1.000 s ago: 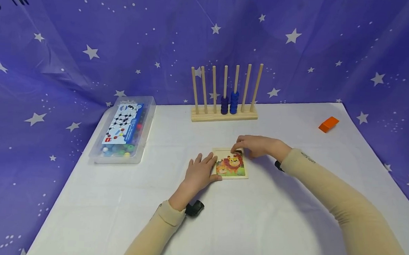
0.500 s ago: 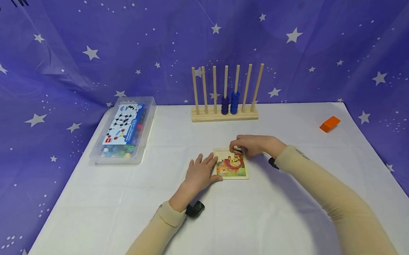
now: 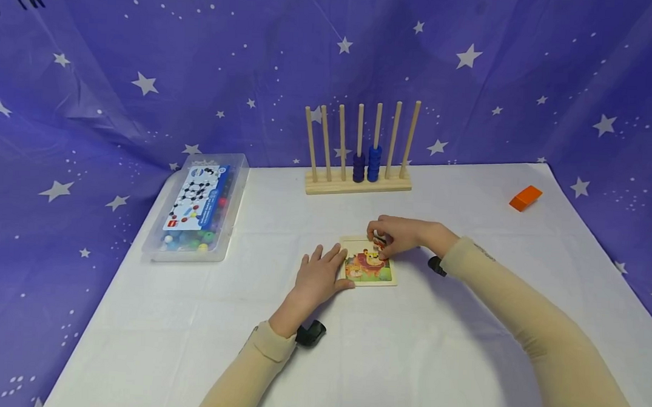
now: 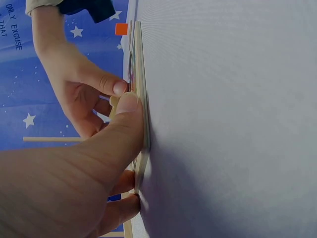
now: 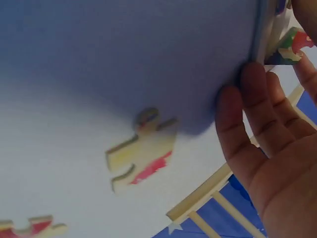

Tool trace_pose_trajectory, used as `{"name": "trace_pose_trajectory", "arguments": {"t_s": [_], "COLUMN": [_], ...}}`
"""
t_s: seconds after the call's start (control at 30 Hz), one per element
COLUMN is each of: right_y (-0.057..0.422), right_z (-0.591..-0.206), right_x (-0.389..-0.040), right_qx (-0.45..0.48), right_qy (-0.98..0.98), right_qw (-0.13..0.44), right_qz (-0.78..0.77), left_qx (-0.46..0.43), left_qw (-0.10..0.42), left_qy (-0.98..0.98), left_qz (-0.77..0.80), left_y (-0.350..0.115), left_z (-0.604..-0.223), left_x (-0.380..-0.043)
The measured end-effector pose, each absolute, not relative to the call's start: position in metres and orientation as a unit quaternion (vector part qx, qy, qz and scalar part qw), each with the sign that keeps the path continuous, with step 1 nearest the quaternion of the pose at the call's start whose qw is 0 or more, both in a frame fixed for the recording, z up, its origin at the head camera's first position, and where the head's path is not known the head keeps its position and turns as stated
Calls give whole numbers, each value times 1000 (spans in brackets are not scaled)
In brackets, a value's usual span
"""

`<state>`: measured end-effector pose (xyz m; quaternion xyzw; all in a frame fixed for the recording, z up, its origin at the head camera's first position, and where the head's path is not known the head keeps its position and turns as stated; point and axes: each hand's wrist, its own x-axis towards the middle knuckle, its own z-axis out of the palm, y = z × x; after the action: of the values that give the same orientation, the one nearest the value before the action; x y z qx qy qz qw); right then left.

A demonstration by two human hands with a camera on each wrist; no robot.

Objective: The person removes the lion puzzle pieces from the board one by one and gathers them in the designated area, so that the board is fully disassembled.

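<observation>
A square wooden puzzle board (image 3: 367,284) with a lion picture lies mid-table. My left hand (image 3: 317,277) rests at its left side in the head view, fingers spread along the edge and thumb over the near corner. In the left wrist view, the left thumb (image 4: 128,106) presses the board's rim. My right hand (image 3: 403,233) is over the far right corner, pinching a small puzzle piece (image 3: 379,242). That piece shows green and red in the right wrist view, tilted up between thumb and fingers. Part of the picture is covered by the right hand.
In the right wrist view, a loose puzzle piece (image 5: 143,148) and another piece (image 5: 32,228) lie on the table. A wooden peg stand (image 3: 356,186) with blue and purple beads stands behind. A clear plastic box (image 3: 187,258) is at left, an orange block (image 3: 525,198) at right.
The right fingers have shifted at the board's far right corner, and the piece there now stands tilted up in their pinch. The left hand has stayed in place.
</observation>
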<state>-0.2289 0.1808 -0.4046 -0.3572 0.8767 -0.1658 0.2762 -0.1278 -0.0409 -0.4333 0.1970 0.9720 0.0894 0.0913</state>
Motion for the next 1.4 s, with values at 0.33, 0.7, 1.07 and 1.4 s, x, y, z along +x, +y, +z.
{"name": "trace_pose_trajectory", "arguments": {"t_s": [0.33,0.7,1.07,1.4], "right_y": [205,299,379,377], "right_z": [-406,-387,-411,-411], "right_x": [-221,-207,-182,-179], "right_qx": [-365,-209,-158,-148], "right_qy": [872,915,950,957], "right_qw": [213,179,140,143], "right_qz": [-247,-294,-230,-207], "left_qx": [199,188,189,195], "left_qw": [93,102,102,100], "left_qy": [971,973,972,970], "left_qz": [89,92,99,102], "left_y": [-40,-42,-43,-41], "left_z": [-435,-437,-437,-437], "left_x": [-127,-130,-126,-128]}}
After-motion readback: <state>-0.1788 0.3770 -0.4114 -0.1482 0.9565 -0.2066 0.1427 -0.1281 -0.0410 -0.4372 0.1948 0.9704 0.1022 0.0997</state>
